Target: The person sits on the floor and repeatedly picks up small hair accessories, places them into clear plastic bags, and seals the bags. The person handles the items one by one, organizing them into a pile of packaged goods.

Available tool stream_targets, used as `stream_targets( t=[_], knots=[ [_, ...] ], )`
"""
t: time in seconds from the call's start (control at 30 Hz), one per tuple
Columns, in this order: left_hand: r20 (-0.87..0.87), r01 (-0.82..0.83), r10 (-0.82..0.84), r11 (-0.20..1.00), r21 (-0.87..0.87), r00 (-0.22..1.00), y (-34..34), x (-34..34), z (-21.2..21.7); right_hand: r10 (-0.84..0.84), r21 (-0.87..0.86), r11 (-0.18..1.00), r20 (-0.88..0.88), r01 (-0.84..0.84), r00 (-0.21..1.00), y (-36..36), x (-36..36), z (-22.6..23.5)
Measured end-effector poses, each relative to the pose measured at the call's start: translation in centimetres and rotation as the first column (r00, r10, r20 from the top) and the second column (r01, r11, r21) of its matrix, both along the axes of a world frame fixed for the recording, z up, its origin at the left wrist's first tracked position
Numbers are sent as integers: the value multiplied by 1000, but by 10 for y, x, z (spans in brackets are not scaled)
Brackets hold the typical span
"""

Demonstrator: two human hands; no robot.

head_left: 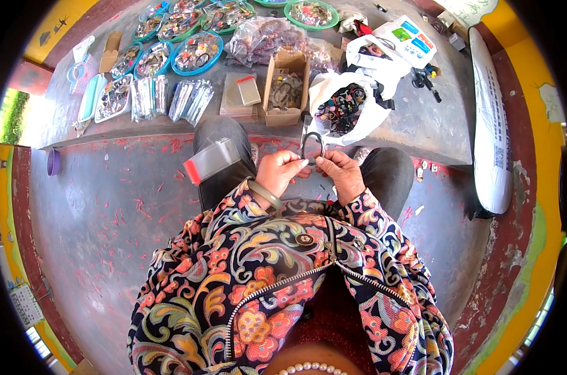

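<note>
White round pearl beads (pixel 311 369) show at the lower edge, strung in a curve above a dark red knit top. Over it lies a zipped jacket of smooth printed cloth (pixel 233 281), dense with orange flowers and curling cream and green scrolls on a dark ground, with one round button near the collar. Both forearms run up from it to meet over the lap.

A dark, thin, glossy ring-shaped bangle (pixel 311 145) stands upright between the two hands, just in front of the knees. The left hand (pixel 278 172) pinches its lower left edge with fingertips drawn together; a pale green, smooth, thick bangle (pixel 264 192) sits on that wrist. The right hand (pixel 343 172) pinches the lower right edge the same way, fingers curled in.

On the left thigh rests a clear flat plastic sleeve with a red strip (pixel 211 161). Just beyond the knees a grey concrete ledge (pixel 421 125) carries an open brown cardboard box (pixel 285 87), a crumpled white plastic bag full of dark bangles (pixel 346 106), round blue and green plastic trays of small trinkets (pixel 197 53), and bundles of clear narrow packets (pixel 192 100). Red paper scraps dot the rough grey floor (pixel 108 212).
</note>
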State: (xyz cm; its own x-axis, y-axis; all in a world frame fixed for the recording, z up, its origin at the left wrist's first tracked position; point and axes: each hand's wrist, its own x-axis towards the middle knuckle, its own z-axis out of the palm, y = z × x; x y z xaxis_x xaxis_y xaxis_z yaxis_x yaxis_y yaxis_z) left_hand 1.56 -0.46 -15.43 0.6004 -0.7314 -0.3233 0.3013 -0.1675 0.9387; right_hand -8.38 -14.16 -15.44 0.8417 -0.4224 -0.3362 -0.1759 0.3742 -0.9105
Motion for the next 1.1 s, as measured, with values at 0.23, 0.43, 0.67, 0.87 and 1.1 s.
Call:
stream_targets(
  t=[0.23, 0.43, 0.67, 0.87, 1.1],
  knots=[
    [32, -30, 31, 999, -35, 999, 2, 0, 0, 75, 44, 996, -21, -74, 997, -1, -1, -1],
    [-66, 14, -18, 998, -66, 998, 3, 0, 6, 8, 11, 1000, 82, -9, 997, 1, -4, -7],
    [-64, 54, -58, 997, -58, 996, 6, 3, 2, 14, 101, 995, 68, -21, 998, 3, 0, 0],
    [22, 96, -97, 995, 40, 995, 13, 6, 12, 18, 105, 994, -15, -16, 1000, -6, 5, -2],
    [339, -2, 5, 1000, -8, 941, 54, 31, 14, 92, -4, 996, -108, -93, 990, -42, 52, -15]
  ],
)
